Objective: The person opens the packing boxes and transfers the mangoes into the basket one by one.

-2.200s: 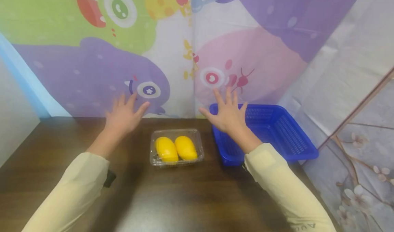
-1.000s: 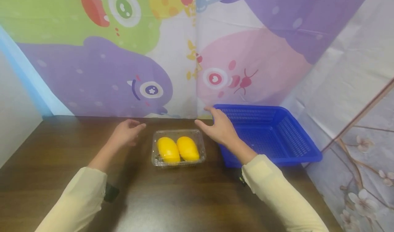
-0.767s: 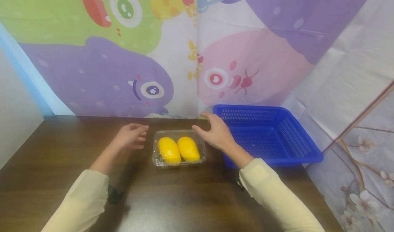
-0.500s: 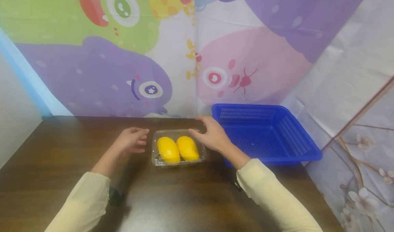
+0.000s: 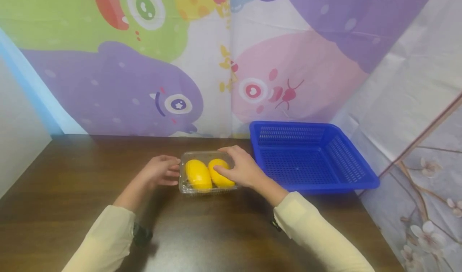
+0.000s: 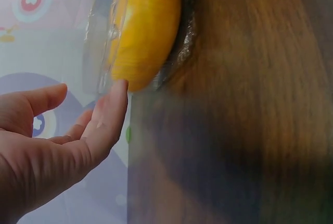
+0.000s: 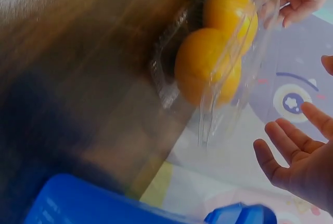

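Observation:
A clear plastic container [image 5: 183,187] stands on the brown table, with two yellow mangoes [image 5: 197,175] side by side inside. My left hand [image 5: 159,171] is at the container's left side, fingers loosely bent and holding nothing. In the left wrist view a fingertip of the left hand [image 6: 67,151] lies right by the container's end; whether it touches cannot be told. My right hand [image 5: 243,169] hovers over the container's right side, thumb in front of one mango in the head view. The right wrist view has the right hand [image 7: 302,156] with fingers spread, apart from the container [image 7: 205,125].
A blue plastic basket [image 5: 361,185] with slotted walls stands on the table [image 5: 202,236] to the right, just beyond my right hand. A cartoon-printed sheet [image 5: 213,63] hangs at the table's back edge. A flower-patterned surface [image 5: 426,191] borders the right side.
Both hands have come down from raised and spread above the table, moving inward to either side of the container. The container, mangoes and basket have stayed in place.

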`<state>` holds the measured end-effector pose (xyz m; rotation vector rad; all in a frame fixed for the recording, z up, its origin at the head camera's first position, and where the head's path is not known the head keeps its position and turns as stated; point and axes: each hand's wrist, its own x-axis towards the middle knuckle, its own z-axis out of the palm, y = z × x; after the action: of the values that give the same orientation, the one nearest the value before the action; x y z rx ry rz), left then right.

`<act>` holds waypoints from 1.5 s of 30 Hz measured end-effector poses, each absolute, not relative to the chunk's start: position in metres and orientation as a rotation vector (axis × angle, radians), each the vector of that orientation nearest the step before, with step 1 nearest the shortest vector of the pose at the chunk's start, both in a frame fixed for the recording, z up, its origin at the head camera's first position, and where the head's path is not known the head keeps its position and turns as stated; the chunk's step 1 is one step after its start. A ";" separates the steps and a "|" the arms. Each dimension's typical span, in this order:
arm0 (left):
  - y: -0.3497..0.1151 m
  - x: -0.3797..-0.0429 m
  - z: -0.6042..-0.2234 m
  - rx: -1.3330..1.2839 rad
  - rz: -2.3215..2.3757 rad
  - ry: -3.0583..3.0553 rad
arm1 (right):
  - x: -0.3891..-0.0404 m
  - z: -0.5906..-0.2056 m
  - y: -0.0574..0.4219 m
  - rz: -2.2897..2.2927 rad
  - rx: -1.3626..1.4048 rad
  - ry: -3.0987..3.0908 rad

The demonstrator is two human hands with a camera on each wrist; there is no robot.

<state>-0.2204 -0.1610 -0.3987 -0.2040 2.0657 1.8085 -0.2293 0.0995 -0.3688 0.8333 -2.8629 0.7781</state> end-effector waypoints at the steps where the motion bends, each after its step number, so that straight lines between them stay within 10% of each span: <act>1: -0.160 -0.220 -0.400 -0.207 1.812 2.056 | -0.228 -0.370 0.098 0.769 0.855 -2.863; 45: -0.152 -0.216 -0.413 -0.227 1.818 1.986 | -0.201 -0.392 0.028 0.084 1.223 -2.786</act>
<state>-0.2158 -0.1520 -0.4133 -0.2273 1.9861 1.8176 -0.2007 0.0276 -0.3917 1.2225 -2.7859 0.0842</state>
